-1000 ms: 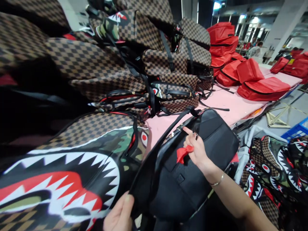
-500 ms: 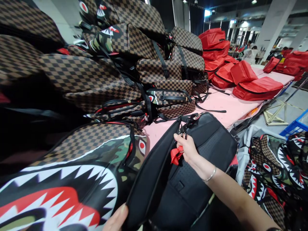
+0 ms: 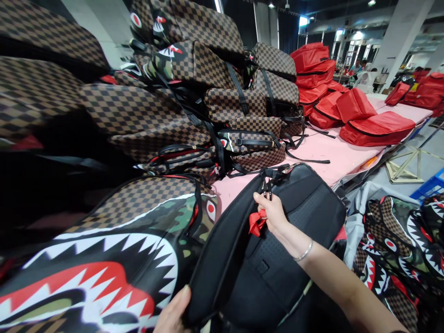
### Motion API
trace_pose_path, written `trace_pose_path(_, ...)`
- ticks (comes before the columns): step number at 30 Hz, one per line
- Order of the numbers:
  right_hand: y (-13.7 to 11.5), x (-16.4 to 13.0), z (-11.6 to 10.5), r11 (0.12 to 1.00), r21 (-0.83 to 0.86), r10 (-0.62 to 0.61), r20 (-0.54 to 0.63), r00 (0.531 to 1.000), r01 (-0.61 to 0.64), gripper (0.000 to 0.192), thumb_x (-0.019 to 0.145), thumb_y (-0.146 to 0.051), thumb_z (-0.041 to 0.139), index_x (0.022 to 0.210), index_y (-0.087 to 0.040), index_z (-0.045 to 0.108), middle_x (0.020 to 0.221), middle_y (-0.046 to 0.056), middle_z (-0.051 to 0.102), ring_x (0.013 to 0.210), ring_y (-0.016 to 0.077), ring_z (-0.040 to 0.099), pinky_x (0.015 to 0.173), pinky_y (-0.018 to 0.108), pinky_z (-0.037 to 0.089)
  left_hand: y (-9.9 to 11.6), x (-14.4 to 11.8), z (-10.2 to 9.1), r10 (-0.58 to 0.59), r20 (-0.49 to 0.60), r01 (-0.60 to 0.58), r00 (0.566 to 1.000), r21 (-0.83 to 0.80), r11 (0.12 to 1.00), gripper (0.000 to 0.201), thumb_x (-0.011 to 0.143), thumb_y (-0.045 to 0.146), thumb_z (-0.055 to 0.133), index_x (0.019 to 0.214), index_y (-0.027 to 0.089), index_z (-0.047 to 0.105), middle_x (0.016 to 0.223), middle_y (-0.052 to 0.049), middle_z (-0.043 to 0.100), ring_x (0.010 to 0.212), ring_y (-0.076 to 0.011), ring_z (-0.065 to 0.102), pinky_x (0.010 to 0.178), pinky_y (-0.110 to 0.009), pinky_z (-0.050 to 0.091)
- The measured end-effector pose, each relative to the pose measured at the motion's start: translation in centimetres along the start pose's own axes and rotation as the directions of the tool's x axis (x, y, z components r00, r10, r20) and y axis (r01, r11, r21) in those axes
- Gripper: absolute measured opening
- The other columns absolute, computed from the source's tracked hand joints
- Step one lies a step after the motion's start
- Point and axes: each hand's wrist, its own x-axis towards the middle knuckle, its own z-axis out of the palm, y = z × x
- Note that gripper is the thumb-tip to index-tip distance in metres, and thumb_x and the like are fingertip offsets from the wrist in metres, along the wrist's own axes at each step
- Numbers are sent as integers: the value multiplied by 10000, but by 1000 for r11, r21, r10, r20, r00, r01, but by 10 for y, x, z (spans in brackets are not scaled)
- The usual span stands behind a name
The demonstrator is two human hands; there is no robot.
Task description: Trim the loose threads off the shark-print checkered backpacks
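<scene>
A black backpack (image 3: 298, 217) lies back-side up on the pink table's (image 3: 326, 150) near edge. My right hand (image 3: 274, 213) rests on its back panel and pinches the black zipper pulls (image 3: 268, 188) near its top, with a scrap of red material (image 3: 255, 222) tucked in the same hand. My left hand (image 3: 175, 314) grips the lower end of the backpack's black shoulder strap (image 3: 222, 249) at the bottom edge of the view. A checkered backpack with a shark-mouth print (image 3: 104, 259) lies just left of both hands.
Stacks of brown checkered backpacks (image 3: 194, 92) fill the table's left and back. Red bags (image 3: 350, 106) are piled at the far right end. More shark-print bags (image 3: 398, 245) lie on the floor at right, by a blue crate (image 3: 432, 185). People sit far back.
My right hand slid up the back panel from the red scrap's spot to the zipper pulls and closed on them. The view shifted slightly; my left hand stayed on the strap.
</scene>
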Motion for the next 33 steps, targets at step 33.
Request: trace_pose_path(33,9,-21,-25,997,-43,73,92,993,-69,323,556,-403,757,670,-152,590,513,-70,450,439,53,341,439,202,268,16,-54,22,326,731,-748,600,369,551,441,832,403,448,1269,344,458,1314,22,499,1203,-209,458,1018,-377,354)
